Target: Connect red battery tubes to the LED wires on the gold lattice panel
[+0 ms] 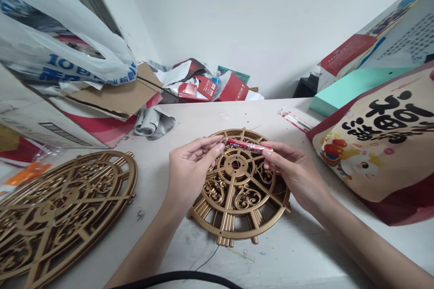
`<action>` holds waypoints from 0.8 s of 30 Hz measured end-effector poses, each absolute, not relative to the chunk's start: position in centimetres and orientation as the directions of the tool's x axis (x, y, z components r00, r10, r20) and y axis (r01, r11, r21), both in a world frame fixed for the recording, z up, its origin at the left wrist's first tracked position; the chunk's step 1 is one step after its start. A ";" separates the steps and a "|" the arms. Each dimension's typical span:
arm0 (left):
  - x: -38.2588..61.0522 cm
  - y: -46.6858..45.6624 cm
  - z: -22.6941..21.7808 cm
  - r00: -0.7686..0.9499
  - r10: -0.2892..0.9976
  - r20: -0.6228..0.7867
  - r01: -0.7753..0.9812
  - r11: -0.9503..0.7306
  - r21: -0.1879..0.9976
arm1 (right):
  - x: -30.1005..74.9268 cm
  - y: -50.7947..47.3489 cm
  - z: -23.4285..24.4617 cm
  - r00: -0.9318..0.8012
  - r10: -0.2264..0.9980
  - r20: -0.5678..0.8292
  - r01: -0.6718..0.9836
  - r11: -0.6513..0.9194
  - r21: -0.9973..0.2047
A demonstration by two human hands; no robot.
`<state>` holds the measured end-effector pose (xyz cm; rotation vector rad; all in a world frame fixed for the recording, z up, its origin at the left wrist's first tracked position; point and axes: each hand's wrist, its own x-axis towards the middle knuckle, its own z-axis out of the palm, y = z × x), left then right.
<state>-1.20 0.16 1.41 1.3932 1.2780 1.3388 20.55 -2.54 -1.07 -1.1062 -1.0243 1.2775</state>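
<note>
A slim red stick with white and blue printing, pen-like in shape, is held level between both hands. At its left end, the thumb and fingertips of my left hand close on it. My right hand pinches the opposite end between thumb and forefinger. A band or joint shows near the stick's middle; whether it is a pen I cannot tell. Right beneath lies a round gold openwork panel with scrolls and spokes. Its far part is partly covered by the hands and stick, and thin wires show at its hub.
More gold round panels lie stacked at left. A printed bag stands at right, near a clear packet. Behind are a grey roll, a carton with a plastic bag, and papers. A black cable crosses the front.
</note>
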 end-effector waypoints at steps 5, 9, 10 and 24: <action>-1.2 0.1 1.3 -0.047 0.981 0.189 0.135 -0.182 0.974 | 20.5 -2.5 -0.9 0.038 0.999 -0.031 -0.199 -0.022 -0.980; -1.1 0.1 1.4 -0.037 0.977 0.209 0.134 -0.203 0.970 | 20.4 -2.5 -0.8 0.032 0.999 -0.039 -0.225 -0.031 -0.974; -1.0 0.1 1.4 -0.035 0.975 0.219 0.133 -0.212 0.968 | 20.4 -2.5 -0.8 0.033 0.999 -0.039 -0.228 -0.030 -0.973; -0.4 0.0 0.8 -0.017 0.957 0.290 0.080 -0.288 0.954 | 20.3 -2.7 -1.6 0.038 0.998 -0.043 -0.214 -0.034 -0.976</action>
